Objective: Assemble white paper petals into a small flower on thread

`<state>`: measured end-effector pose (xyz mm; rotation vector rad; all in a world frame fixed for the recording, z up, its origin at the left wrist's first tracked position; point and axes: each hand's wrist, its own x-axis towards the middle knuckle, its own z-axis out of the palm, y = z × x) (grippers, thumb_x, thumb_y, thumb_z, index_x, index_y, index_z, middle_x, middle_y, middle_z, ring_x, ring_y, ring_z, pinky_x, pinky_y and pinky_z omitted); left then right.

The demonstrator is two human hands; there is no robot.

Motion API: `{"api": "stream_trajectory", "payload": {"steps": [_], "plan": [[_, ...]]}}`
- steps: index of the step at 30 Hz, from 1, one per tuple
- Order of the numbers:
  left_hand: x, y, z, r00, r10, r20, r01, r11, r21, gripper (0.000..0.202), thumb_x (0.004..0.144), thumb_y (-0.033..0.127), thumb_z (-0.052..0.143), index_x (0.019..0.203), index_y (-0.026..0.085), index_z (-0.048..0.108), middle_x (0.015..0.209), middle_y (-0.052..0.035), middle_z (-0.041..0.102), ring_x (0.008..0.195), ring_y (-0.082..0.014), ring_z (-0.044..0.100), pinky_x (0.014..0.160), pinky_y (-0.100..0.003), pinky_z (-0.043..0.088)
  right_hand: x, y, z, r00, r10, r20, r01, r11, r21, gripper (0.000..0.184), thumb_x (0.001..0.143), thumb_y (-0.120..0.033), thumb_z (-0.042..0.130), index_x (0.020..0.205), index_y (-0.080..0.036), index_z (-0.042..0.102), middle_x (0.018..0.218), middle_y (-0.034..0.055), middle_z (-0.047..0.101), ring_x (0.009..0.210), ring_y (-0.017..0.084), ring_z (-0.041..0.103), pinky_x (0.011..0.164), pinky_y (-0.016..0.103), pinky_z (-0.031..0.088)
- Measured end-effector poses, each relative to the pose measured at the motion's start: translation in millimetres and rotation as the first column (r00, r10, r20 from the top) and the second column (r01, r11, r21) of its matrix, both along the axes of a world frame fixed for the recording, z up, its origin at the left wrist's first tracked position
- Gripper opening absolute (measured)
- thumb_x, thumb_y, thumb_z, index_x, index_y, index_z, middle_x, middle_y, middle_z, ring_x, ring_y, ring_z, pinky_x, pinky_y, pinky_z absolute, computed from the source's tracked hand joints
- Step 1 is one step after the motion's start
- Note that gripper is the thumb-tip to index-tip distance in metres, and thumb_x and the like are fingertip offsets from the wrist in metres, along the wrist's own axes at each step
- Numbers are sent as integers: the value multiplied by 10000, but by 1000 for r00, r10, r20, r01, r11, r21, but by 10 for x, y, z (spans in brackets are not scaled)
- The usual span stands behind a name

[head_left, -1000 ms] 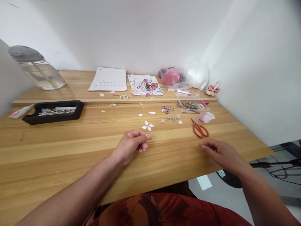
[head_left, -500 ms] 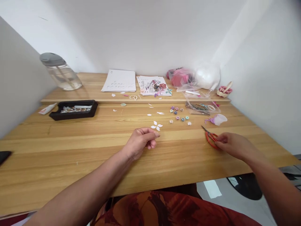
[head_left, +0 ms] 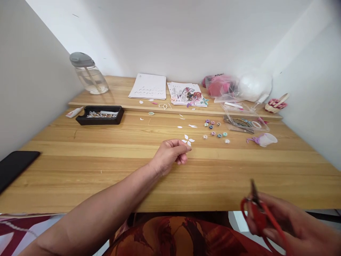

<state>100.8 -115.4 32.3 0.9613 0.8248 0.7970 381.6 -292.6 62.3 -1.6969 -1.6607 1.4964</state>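
Observation:
My left hand (head_left: 169, 156) rests on the wooden table with thumb and fingertips pinched together. Whatever sits between them is too small to make out. Just beyond those fingertips lie several white paper petals (head_left: 189, 143) arranged like a flower. My right hand (head_left: 293, 220) is wrapped round red-handled scissors (head_left: 258, 213), raised above the table's front edge at the lower right. The scissors point up and away from me and are blurred by motion. Small thread bobbins (head_left: 213, 133) in several colours lie to the right of the petals.
A black tray (head_left: 98, 121) of beads and a clear bottle (head_left: 92, 80) stand at the left, with a black phone (head_left: 18, 165) nearer. Paper stacks (head_left: 149, 83) lie on the raised back ledge. A clear box (head_left: 262, 128) of tools and a small translucent cup (head_left: 268, 139) are at the right.
My right hand has picked up the scissors from the table and brought them toward me. My left hand keeps its pinch by the petals. The view has shifted left.

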Motion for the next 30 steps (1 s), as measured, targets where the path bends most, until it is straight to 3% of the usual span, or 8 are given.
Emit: {"api": "stream_trajectory", "payload": {"steps": [3, 5, 7, 12, 21, 30], "plan": [[-7, 16, 3, 1000, 26, -10, -26, 1000, 5, 213, 719, 287, 720, 655, 150, 571, 461, 22, 561, 392, -62, 463, 413, -180, 290, -510, 400, 70, 967, 18, -254, -54, 989, -136, 242, 899, -430, 612, 968, -201, 573, 796, 46, 616, 669, 139, 524, 595, 252, 430], [-16, 36, 2, 999, 45, -18, -45, 999, 21, 233, 715, 300, 728, 653, 151, 560, 458, 22, 560, 389, -62, 461, 413, -181, 290, -731, 654, 21, 935, -80, -344, 35, 990, -136, 320, 857, -476, 658, 982, -199, 558, 709, -9, 549, 581, 96, 441, 529, 213, 351], [-28, 61, -5, 998, 61, -24, -60, 997, 39, 257, 711, 320, 736, 649, 153, 551, 456, 21, 559, 387, -61, 459, 412, -181, 286, -856, 834, -75, 934, -134, -332, 117, 991, -71, 358, 818, -498, 695, 900, -186, 540, 670, -28, 512, 567, 87, 409, 516, 206, 317], [-39, 96, -26, 999, 42, -33, -41, 999, 33, 256, 713, 333, 731, 651, 155, 558, 451, 24, 556, 382, -57, 445, 413, -183, 282, -939, 999, -268, 949, -164, -268, 160, 986, -36, 392, 823, -543, 661, 820, -193, 484, 587, -46, 476, 533, 95, 383, 511, 225, 294], [-31, 105, -38, 996, 12, -91, -14, 999, -29, 217, 704, 327, 726, 680, 148, 604, 444, 19, 556, 372, -59, 447, 396, -180, 275, -1051, 1187, -274, 983, -99, -157, 114, 989, 92, 301, 820, -450, 669, 755, -199, 518, 567, -52, 472, 508, 99, 383, 492, 236, 284], [-25, 116, -59, 992, -37, -125, 27, 996, -83, 160, 711, 275, 706, 698, 148, 609, 441, 21, 559, 360, -58, 452, 373, -169, 275, -1023, 1234, -334, 979, -109, -174, 120, 991, 51, 290, 813, -449, 673, 762, -202, 530, 549, -54, 486, 487, 102, 399, 474, 235, 273]]}}
